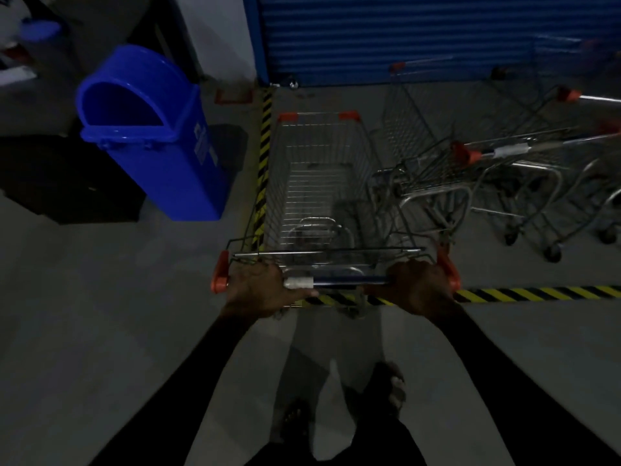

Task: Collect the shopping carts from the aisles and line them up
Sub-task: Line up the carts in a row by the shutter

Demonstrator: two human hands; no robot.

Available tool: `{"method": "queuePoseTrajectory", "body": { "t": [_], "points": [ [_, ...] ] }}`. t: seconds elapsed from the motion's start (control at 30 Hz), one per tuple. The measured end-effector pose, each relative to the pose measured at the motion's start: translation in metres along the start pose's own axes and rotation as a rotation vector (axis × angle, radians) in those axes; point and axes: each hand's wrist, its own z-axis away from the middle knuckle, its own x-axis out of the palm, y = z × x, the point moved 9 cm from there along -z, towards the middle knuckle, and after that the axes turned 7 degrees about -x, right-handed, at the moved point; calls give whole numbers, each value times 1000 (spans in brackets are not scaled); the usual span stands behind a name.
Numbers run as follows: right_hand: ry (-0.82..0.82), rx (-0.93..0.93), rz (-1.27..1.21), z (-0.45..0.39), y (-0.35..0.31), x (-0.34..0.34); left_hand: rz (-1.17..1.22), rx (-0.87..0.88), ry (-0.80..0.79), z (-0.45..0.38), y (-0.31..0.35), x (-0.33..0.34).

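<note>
A wire shopping cart (319,183) with orange corner caps stands straight ahead of me, its basket empty and pointing toward a blue roller shutter. My left hand (262,287) grips the left end of its handle bar (346,280). My right hand (416,287) grips the right end. To the right, several other wire carts (497,169) stand nested in a row, their handles pointing right. The cart I hold sits beside that row, inside a floor area marked with yellow-black tape (537,293).
A tall blue bin (151,129) with a domed lid stands on the left, close to the tape line (263,156). Dark mats or boxes (67,176) lie on the floor behind it. The blue roller shutter (420,31) closes off the far side. Grey concrete floor lies around my feet.
</note>
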Motion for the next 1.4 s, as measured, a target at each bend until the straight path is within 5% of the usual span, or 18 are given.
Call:
{"method": "queuePoseTrajectory", "body": {
  "t": [0.13, 0.33, 0.57, 0.7, 0.87, 0.97, 1.1, 1.4],
  "points": [
    [-32, -36, 28, 30, -30, 26, 5, -251, -348, 46, -39, 40],
    [-70, -75, 11, 63, -63, 48, -52, -148, -21, 104, -56, 31],
    [-20, -36, 37, 50, -65, 48, -36, -99, 32, 100, -64, 31],
    [149, -79, 83, 14, -65, 33, -141, -177, 9, 62, -78, 21],
    [-34, -79, 40, -53, -39, 21, -4, -267, -376, -4, -88, 52],
    [82, -105, 73, -101, -23, -6, 78, -268, -368, -50, -78, 41],
    [-69, -34, -97, -163, 5, -18, 140, -274, -419, -113, -68, 30],
    [-94, -89, -213, -255, 40, -63, -11, -253, -450, -245, -83, 70]
  ]
}}
